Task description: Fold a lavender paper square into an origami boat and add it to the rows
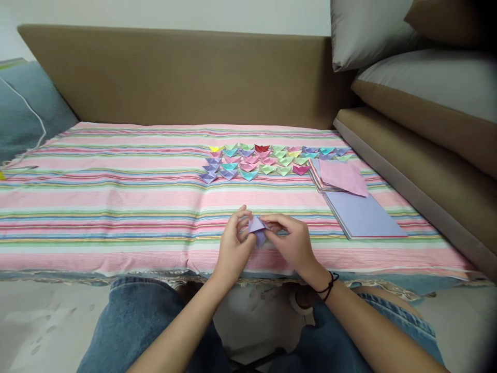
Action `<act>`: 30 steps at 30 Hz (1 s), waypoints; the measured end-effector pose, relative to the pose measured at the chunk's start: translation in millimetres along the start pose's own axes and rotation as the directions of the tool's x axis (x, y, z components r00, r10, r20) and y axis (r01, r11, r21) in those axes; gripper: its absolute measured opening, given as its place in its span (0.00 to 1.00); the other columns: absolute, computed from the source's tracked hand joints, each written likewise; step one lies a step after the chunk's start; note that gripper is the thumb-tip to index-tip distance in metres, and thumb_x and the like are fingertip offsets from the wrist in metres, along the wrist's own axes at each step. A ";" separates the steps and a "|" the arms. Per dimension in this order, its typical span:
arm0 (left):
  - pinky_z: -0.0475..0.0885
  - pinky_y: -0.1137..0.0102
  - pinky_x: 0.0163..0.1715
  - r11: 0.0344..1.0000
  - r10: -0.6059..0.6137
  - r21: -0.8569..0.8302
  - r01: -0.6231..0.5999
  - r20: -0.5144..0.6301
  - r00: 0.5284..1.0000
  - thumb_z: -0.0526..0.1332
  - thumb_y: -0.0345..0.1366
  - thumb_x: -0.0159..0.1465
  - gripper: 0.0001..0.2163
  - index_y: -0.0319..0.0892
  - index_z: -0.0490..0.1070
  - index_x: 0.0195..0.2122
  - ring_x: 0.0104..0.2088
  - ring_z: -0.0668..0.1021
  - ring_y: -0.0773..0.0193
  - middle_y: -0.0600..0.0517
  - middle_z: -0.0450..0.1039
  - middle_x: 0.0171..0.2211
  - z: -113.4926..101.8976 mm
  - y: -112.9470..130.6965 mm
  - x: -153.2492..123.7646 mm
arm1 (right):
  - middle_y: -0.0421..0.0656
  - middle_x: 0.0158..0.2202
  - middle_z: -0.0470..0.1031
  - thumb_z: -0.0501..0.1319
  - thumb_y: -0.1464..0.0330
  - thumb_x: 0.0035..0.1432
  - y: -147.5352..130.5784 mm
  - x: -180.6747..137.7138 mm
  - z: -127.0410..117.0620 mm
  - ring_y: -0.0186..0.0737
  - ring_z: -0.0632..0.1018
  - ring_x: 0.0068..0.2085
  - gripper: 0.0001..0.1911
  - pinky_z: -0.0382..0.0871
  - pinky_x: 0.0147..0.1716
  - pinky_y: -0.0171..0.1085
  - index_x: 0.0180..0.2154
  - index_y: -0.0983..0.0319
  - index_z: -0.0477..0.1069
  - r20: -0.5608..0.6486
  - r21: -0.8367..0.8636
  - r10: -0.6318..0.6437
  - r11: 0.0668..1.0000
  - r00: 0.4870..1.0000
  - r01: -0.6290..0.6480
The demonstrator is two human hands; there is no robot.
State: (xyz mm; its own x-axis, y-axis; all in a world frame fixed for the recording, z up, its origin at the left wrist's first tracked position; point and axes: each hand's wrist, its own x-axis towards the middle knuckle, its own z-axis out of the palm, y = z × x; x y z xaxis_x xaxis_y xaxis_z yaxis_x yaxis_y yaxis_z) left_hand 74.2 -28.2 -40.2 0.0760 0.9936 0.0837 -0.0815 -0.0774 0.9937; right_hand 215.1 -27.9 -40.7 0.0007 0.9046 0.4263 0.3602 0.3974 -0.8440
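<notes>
A small folded piece of lilac paper (258,226) is held up between both hands, over the near part of the striped cloth. My left hand (237,238) pinches its left side with thumb and fingers. On the right, my right hand (291,235) grips the other edge with thumb and forefinger. Beyond the hands, several small folded paper boats (248,167) in purple, blue, pink, green, yellow and red stand in rows. To the right of the boats lie a lilac paper stack (367,217) and a loose pink sheet (344,177) on another stack.
The striped cloth (97,207) covers a sofa seat with a brown backrest (194,77). Brown and grey cushions (427,88) are piled at the right. A white cable (29,106) runs over a blue covering at the left. My knees are below the seat's front edge.
</notes>
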 end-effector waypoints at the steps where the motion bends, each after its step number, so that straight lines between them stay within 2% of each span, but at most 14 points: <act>1: 0.69 0.69 0.46 0.999 0.021 -0.035 -0.020 0.016 1.000 0.55 0.23 0.51 0.18 0.44 0.64 0.44 0.55 0.70 0.58 0.45 0.55 0.61 1.0 0.2 -0.3 | 0.44 0.36 0.79 0.60 0.75 0.49 -0.5 -0.7 0.9 0.40 0.78 0.33 0.11 0.74 0.31 0.38 0.36 0.59 0.76 0.003 -0.021 -0.039 0.999 0.999 0.039; 3: 0.68 0.69 0.49 0.994 0.071 -0.090 -0.066 0.046 0.996 0.54 0.23 0.52 0.18 0.44 0.63 0.44 0.56 0.69 0.59 0.46 0.49 0.64 2.9 1.7 -1.2 | 0.43 0.39 0.79 0.58 0.77 0.50 -1.4 -1.7 2.1 0.40 0.78 0.36 0.14 0.74 0.32 0.37 0.37 0.57 0.76 0.013 -0.043 -0.100 0.994 0.995 0.100; 7: 0.67 0.68 0.51 0.985 0.107 -0.141 -0.101 0.041 0.993 0.56 0.28 0.57 0.16 0.45 0.61 0.47 0.55 0.70 0.60 0.45 0.48 0.65 5.0 5.1 -2.2 | 0.43 0.42 0.78 0.56 0.78 0.51 -3.9 -2.1 1.8 0.42 0.78 0.43 0.17 0.74 0.35 0.38 0.38 0.56 0.76 -0.020 -0.054 -0.179 0.983 0.984 0.178; 10: 0.69 0.69 0.49 0.985 0.077 -0.153 -0.077 -0.003 0.997 0.59 0.31 0.58 0.16 0.45 0.61 0.48 0.54 0.71 0.59 0.44 0.56 0.62 3.9 5.2 -1.3 | 0.44 0.42 0.78 0.57 0.78 0.52 -5.9 -1.5 -0.1 0.42 0.78 0.43 0.17 0.74 0.39 0.41 0.38 0.56 0.77 -0.063 -0.074 -0.226 0.972 0.972 0.221; 13: 0.72 0.67 0.46 0.987 0.004 -0.163 -0.009 -0.031 0.999 0.61 0.33 0.56 0.14 0.42 0.65 0.45 0.51 0.74 0.58 0.44 0.69 0.52 1.1 5.1 0.5 | 0.45 0.43 0.77 0.57 0.78 0.52 -6.7 -1.0 -1.5 0.42 0.78 0.44 0.17 0.73 0.43 0.42 0.39 0.56 0.77 -0.087 -0.085 -0.254 0.965 0.963 0.247; 15: 0.71 0.66 0.48 0.985 -0.035 -0.170 0.029 -0.033 0.999 0.63 0.33 0.55 0.13 0.40 0.68 0.42 0.49 0.75 0.57 0.44 0.73 0.47 -0.4 6.3 1.3 | 0.44 0.43 0.77 0.56 0.78 0.53 -6.5 -0.9 -1.7 0.42 0.77 0.44 0.17 0.73 0.43 0.42 0.39 0.55 0.76 -0.088 -0.086 -0.254 0.965 0.963 0.247; 18: 0.70 0.67 0.49 0.981 -0.030 -0.195 0.027 -0.014 0.999 0.63 0.32 0.54 0.16 0.41 0.68 0.45 0.50 0.74 0.58 0.45 0.72 0.50 -0.6 10.3 0.7 | 0.44 0.43 0.77 0.55 0.78 0.54 -5.8 -1.3 -1.3 0.42 0.77 0.45 0.18 0.73 0.44 0.43 0.40 0.55 0.76 -0.057 -0.070 -0.250 0.967 0.967 0.246; 21: 0.71 0.70 0.45 0.978 -0.001 -0.209 0.005 0.019 1.000 0.62 0.32 0.55 0.19 0.44 0.65 0.49 0.49 0.75 0.60 0.44 0.66 0.56 -0.1 14.0 -1.1 | 0.43 0.44 0.77 0.54 0.78 0.55 -5.1 -1.9 -1.2 0.41 0.77 0.46 0.18 0.72 0.46 0.43 0.42 0.54 0.75 -0.035 -0.060 -0.252 0.966 0.967 0.250; 24: 0.70 0.73 0.41 0.964 0.003 -0.264 0.027 0.111 0.994 0.63 0.30 0.53 0.20 0.45 0.62 0.47 0.49 0.75 0.60 0.44 0.63 0.58 -1.5 14.6 -1.8 | 0.43 0.45 0.76 0.54 0.78 0.55 -4.4 -1.6 -2.2 0.42 0.76 0.46 0.19 0.72 0.45 0.43 0.42 0.54 0.75 -0.052 -0.056 -0.243 0.969 0.969 0.240; 27: 0.69 0.71 0.42 0.922 -0.039 -0.371 0.114 0.205 0.978 0.65 0.31 0.53 0.20 0.46 0.60 0.45 0.49 0.75 0.60 0.45 0.68 0.53 -4.2 13.1 -0.6 | 0.43 0.45 0.76 0.55 0.79 0.55 -3.6 -0.6 -3.9 0.42 0.76 0.47 0.19 0.72 0.45 0.43 0.41 0.53 0.76 -0.070 -0.028 -0.244 0.970 0.967 0.243; 30: 0.69 0.69 0.42 0.890 -0.124 -0.420 0.179 0.156 0.980 0.64 0.36 0.57 0.18 0.45 0.59 0.46 0.43 0.78 0.62 0.47 0.76 0.44 -6.6 12.4 1.3 | 0.43 0.44 0.75 0.55 0.79 0.56 -3.4 -0.5 -5.2 0.41 0.77 0.44 0.19 0.73 0.42 0.42 0.40 0.53 0.76 -0.055 -0.001 -0.249 0.968 0.967 0.249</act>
State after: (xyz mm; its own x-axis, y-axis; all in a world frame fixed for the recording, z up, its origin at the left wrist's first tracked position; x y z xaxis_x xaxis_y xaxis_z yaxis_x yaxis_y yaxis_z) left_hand 66.7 -27.4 -28.3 0.2398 0.9704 -0.0290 -0.4766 0.1437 0.8673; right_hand 218.7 -30.5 -36.4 -0.0380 0.7673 0.6402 0.3500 0.6103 -0.7107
